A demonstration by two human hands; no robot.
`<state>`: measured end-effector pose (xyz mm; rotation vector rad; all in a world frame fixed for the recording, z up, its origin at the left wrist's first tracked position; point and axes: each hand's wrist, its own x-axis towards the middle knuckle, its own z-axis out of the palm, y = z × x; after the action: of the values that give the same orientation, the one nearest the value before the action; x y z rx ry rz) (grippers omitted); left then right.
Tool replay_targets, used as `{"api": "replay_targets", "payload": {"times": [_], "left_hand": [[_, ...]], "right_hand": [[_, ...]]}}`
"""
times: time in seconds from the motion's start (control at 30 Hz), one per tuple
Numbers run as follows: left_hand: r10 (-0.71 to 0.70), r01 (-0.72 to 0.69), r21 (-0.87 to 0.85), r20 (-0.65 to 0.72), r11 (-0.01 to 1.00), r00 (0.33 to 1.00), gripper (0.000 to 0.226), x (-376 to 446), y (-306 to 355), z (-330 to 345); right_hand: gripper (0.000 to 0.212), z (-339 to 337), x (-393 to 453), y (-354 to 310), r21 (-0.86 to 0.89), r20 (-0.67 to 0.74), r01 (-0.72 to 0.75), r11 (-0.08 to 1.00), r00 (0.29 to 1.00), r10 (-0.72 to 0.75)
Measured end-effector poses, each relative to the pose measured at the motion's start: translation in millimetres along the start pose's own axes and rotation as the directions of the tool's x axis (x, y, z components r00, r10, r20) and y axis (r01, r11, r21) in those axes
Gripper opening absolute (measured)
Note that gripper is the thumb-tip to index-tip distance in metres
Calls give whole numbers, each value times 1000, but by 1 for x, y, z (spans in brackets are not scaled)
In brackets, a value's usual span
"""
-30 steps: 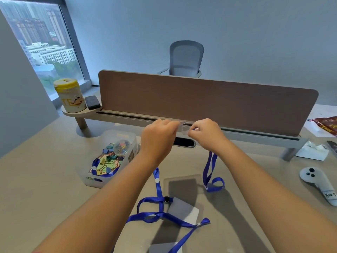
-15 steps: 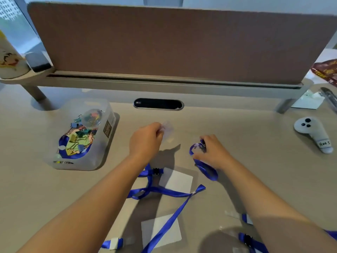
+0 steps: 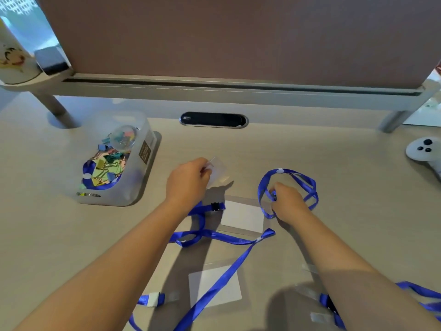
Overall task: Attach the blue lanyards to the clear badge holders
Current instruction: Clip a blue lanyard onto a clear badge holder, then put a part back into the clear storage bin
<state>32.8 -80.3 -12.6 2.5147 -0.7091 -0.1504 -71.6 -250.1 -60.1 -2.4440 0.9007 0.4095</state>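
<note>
While left fingers (image 3: 205, 168) pinch a clear badge holder (image 3: 218, 172), right fingers (image 3: 276, 190) grip a blue lanyard (image 3: 286, 173).

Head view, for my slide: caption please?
Left hand holds a clear badge holder; right hand grips a blue lanyard.

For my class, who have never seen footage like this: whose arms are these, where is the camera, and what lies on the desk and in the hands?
There is no machine here: a person wears a camera on the head, looking down at their own arms. The left hand pinches a clear badge holder. The right hand grips a looped blue lanyard. On the desk lie more lanyards and two holders with white cards. To the left stands a clear tub of coloured clips; at the right edge lies a white controller.
</note>
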Motion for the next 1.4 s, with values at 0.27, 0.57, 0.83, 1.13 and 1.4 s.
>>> {"api": "replay_targets", "payload": {"times": [0.27,0.57,0.83,1.13,1.4], "left_hand": [[-132,114,-148,-120,982,984,22,-4,-16,-47],[-250,155,-291,-328,944,911,26,3,-79,-147],[-354,248,-310,-355,918,866,28,12,-168,-201],[-312,214,-333,-274,918,910,28,13,-215,-198],[-145,93,-232,-219,968,965,32,9,-192,-184]], "right_hand": [[17,-53,-10,-62,302,-200,158,940,975,-99],[29,-77,-33,-225,469,-285,409,783,909,-305],[26,-37,-24,-343,634,-227,399,662,915,-334],[37,42,4,-348,111,-7,326,939,945,-328],[39,24,-6,-320,-144,-11,417,898,906,-422]]}}
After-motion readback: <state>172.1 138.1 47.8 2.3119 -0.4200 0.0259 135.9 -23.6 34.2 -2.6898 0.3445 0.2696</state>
